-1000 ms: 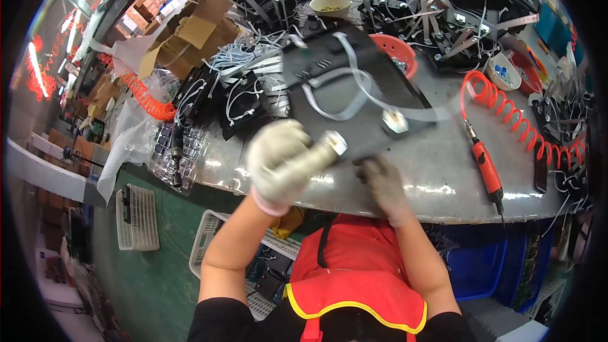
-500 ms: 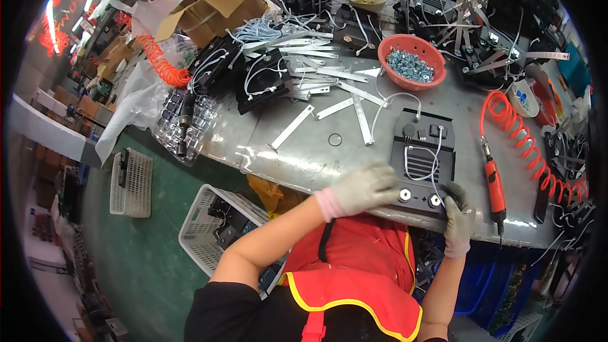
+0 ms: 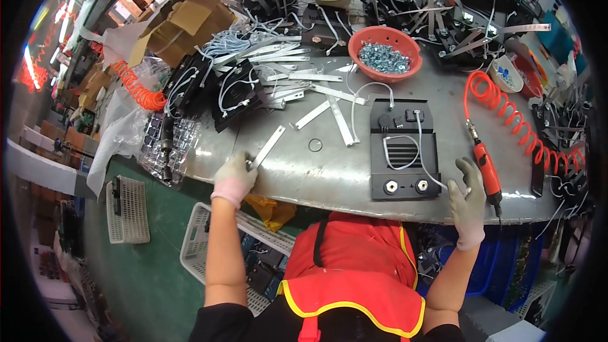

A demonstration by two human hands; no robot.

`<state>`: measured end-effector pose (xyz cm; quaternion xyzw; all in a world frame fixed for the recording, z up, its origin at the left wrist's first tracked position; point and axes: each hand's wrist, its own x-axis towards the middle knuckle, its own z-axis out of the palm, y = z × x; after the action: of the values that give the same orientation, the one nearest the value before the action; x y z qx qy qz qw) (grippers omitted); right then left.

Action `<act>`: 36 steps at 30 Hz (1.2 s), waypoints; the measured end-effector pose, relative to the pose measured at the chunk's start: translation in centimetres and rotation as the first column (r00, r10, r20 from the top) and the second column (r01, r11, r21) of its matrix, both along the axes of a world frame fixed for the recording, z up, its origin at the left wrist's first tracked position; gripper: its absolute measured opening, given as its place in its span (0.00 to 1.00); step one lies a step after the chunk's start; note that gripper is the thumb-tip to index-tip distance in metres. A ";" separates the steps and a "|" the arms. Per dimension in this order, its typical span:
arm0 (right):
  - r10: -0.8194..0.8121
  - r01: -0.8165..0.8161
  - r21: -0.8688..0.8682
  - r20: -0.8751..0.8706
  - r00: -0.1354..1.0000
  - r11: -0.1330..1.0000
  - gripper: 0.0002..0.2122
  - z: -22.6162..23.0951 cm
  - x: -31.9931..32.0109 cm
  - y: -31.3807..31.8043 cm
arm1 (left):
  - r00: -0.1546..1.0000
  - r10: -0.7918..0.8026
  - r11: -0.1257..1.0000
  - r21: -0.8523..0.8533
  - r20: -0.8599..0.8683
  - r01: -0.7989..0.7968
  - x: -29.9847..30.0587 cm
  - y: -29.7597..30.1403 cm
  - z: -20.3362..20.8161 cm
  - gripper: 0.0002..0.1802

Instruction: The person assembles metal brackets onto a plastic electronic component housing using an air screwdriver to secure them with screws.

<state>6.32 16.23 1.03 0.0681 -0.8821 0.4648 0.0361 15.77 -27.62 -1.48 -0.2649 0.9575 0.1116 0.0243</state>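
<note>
My left hand [image 3: 235, 178], in a pale glove, is at the table's front edge with thumb and fingers closed on the near end of a flat silver metal strip [image 3: 270, 145]. To the right, my gloved right hand [image 3: 467, 201] holds nothing, its fingers apart. It is between a black panel [image 3: 403, 189] and a red power screwdriver [image 3: 486, 169]. The panel lies flat, with two round fittings with bright hex nuts along its near edge. A white cable [image 3: 403, 166] loops over its slots, its loose end close to my right thumb.
Several more metal strips [image 3: 342, 120] lie at mid-table, near a black ring [image 3: 315, 145]. Behind are a red bowl [image 3: 416, 67] of hardware, stacked black panels [image 3: 237, 96] and a cardboard box [image 3: 183, 25]. Coiled red hoses flank the table. A white crate [image 3: 192, 250] stands below.
My left hand has left the panel and moved left to the metal strip. My right hand has let go of the panel's corner and opened beside it. The view has shifted slightly.
</note>
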 end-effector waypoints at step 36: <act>0.151 -0.191 -0.032 -0.494 0.857 0.981 0.09 -1.5 -22.6 -15.6 | 0.897 0.258 0.304 0.911 -0.359 0.277 1.8 9.6 -0.7 0.15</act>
<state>-16.29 0.62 -0.47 0.2598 -0.8154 0.4686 0.2191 17.58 -18.02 -2.21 -0.1597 0.6834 0.7112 -0.0415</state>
